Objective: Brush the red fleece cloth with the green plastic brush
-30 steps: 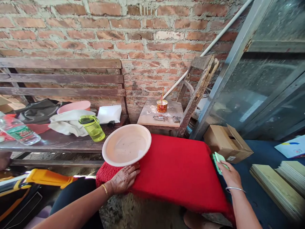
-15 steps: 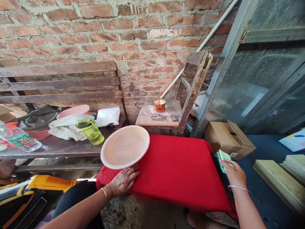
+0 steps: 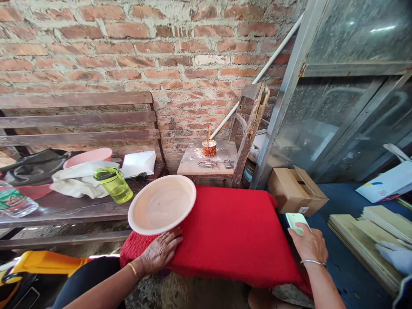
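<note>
My left hand [image 3: 162, 250] lies flat on the red cloth [image 3: 233, 234], its fingers stretched beneath the near rim of a pale pink plastic basin [image 3: 162, 204]. The basin rests on the cloth's left end, and nothing large shows inside it. Out to the right, my right hand [image 3: 309, 244] is closed around a pale green scrubbing brush [image 3: 293, 221]. Its smooth back faces up and its bristles are out of sight. This hand is over the edge between the red cloth and the dark blue surface [image 3: 341, 197].
A wooden bench [image 3: 58, 210] at left carries a green water bottle [image 3: 116, 185] and white cloth [image 3: 82, 178]. An incense pot [image 3: 209, 148] and padlocks [image 3: 228, 164] sit on a chair. At right are a cardboard box [image 3: 294, 191], stacked boards [image 3: 363, 244] and another person's gloved hand [image 3: 394, 255].
My right hand has turned the brush over, so its bristles no longer show. My left hand stays by the basin. The view has shifted right, and a gloved hand has appeared at the right edge.
</note>
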Demonstrator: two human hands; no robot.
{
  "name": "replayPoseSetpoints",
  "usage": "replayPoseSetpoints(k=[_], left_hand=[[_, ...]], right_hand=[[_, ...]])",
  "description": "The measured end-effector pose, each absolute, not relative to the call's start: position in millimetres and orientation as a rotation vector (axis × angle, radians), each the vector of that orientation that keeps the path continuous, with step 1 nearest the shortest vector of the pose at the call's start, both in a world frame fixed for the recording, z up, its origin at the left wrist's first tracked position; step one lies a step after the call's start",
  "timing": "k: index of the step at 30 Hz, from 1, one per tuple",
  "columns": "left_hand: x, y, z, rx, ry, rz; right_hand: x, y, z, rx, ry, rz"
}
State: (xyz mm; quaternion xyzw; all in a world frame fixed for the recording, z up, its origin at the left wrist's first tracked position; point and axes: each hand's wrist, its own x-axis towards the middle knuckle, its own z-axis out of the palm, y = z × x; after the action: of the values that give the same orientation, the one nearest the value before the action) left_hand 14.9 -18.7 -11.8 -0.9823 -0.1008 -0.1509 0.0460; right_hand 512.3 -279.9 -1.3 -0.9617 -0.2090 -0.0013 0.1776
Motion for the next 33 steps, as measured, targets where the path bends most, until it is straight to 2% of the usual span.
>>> replayPoseSetpoints(k=[4,9,13,20,25,29,33], left_hand=[[15.3,-17.3,-16.7,-3.019,-0.322,-0.479],[15.3,-15.8,-20.5,-3.016,-0.313,-0.492],[14.6,-15.4,-19.8,-3.021,-0.3,-0.446],[16.5,-11.2,-29.5,-3.028,-0.308,-0.553],[22.7,-17.1,-24.2,-3.068,-0.329,-0.542],[27.0,-19.2,-23.1,-3.104,-0.389,-0.519],[28.0,-19.4,-23.1,-3.124,-0.431,-0.523]], right_hand=[[499.4,-281.7,2.7,-2.594,-0.607,-0.018],[415.0,-234.8,4.9,-2.321,-1.082,-0.002],[380.6,-209.4,9.0,-2.286,-1.316,-0.015],[460.6,-274.8,6.6,-2.53,-0.841,-0.005],[484.1,-328.8,10.6,-2.533,-0.509,-0.149],[437.4,-299.6,10.8,-2.348,-0.679,-0.038],[334.4,-232.8,11.4,-2.156,-1.045,0.135]])
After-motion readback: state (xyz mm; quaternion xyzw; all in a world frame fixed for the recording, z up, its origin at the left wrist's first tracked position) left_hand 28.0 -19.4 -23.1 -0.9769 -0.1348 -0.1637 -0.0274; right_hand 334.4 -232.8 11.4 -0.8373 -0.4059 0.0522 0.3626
